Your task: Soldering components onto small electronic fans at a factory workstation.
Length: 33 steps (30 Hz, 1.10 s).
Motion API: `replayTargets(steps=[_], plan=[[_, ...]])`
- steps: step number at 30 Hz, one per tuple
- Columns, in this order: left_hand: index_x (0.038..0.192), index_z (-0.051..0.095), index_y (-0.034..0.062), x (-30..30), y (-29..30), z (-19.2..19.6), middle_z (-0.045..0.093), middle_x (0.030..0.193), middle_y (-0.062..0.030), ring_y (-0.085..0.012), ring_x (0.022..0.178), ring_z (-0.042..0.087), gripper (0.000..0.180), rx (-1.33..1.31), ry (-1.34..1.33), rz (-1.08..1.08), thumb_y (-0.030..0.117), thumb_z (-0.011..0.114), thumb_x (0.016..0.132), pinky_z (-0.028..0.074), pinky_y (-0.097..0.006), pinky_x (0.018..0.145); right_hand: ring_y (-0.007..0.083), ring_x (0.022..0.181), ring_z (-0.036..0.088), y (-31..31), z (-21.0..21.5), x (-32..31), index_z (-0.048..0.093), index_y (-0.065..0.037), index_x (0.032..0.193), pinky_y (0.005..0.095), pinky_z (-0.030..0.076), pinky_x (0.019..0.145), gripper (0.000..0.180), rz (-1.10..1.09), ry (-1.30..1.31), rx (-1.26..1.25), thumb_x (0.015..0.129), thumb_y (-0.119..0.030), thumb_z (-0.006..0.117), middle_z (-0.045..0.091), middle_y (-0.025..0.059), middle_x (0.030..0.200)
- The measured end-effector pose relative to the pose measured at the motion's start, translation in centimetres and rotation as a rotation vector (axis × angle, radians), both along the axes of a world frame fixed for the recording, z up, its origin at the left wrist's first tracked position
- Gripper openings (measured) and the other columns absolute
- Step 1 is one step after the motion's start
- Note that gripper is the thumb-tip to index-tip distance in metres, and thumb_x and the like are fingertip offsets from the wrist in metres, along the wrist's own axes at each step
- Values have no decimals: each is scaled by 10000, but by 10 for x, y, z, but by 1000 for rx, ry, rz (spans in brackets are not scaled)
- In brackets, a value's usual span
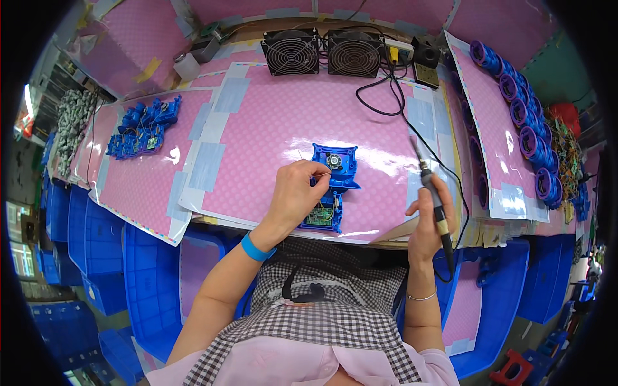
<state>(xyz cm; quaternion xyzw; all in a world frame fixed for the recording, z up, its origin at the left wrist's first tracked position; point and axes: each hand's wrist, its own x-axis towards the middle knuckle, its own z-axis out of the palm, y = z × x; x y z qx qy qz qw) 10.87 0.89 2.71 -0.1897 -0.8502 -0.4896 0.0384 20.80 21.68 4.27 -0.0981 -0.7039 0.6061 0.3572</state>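
Observation:
My left hand is closed in a pinch on a thin wire, over an opened blue plastic housing on the pink-covered table. A small round speaker sits in the housing's far half. Its near half carries a green circuit board with thin wires, partly hidden by my left hand. To the right, my right hand grips a soldering iron by its black and yellowish handle. The iron's tip points away from me, up off the table and apart from the housing.
Two black fans stand at the back, beside a soldering iron stand. The iron's black cord loops across the right side. More blue housings lie at left; purple-rimmed blue parts line the right. Blue bins sit below the table edge.

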Motion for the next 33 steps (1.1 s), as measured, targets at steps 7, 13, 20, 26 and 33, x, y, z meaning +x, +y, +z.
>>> replayTargets(steps=[7,13,20,26,33], plan=[[920,687,3,30,-2,34,628,736,-115,-297,648,626,227,-189,292,-14,177,761,794,499,-388,603,64,491,456,19,8,6,580,34,1217,193,353,442,272,-54,142,-82,970,-82,583,573,50,762],[759,721,40,13,38,8,689,749,-177,-349,713,698,157,-905,134,-300,182,656,776,565,-447,614,80,603,497,5,30,-17,612,31,1175,208,396,482,254,122,143,16,944,-72,592,590,72,777],[912,703,87,-18,-152,5,678,904,-191,-359,851,673,171,-848,79,275,118,597,781,535,-474,728,75,600,428,25,25,15,615,26,1192,211,341,536,250,16,118,50,962,-64,577,556,44,782],[1009,692,122,-14,-408,16,661,975,-212,-402,904,668,216,-978,50,1052,137,511,891,537,-516,756,155,539,492,26,46,39,650,65,1082,248,404,475,213,-84,143,-31,899,-45,642,605,124,745],[1001,704,47,-106,-507,-46,693,1023,-207,-374,997,681,266,-968,-191,1294,197,490,949,565,-492,790,45,585,398,50,49,77,601,-18,1240,185,306,514,280,-465,159,-52,970,-82,564,548,12,794]])
